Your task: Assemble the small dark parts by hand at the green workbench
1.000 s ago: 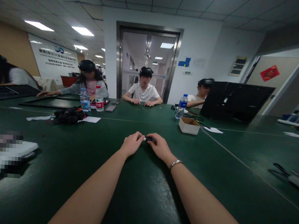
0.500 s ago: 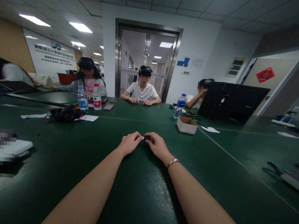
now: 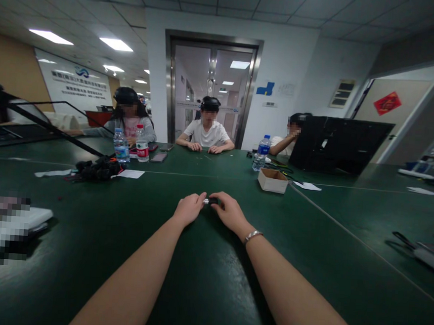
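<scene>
Both my arms reach forward over the dark green table (image 3: 208, 281). My left hand (image 3: 188, 209) and my right hand (image 3: 228, 212) meet at the fingertips and pinch a small dark part with a silvery end (image 3: 210, 200) between them, low over the table top. A metal bracelet (image 3: 253, 236) sits on my right wrist. What the small part is stays too small to tell.
A small open cardboard box (image 3: 273, 180) stands ahead to the right. Water bottles (image 3: 121, 146) (image 3: 261, 153) and a black bundle (image 3: 98, 169) lie further off. A large black panel (image 3: 339, 145) stands right; scissors (image 3: 405, 240) lie far right. Several people sit across the table.
My hands stay together on the small part with hardly any shift. At the far left, a person has tilted a large black frame up from the table.
</scene>
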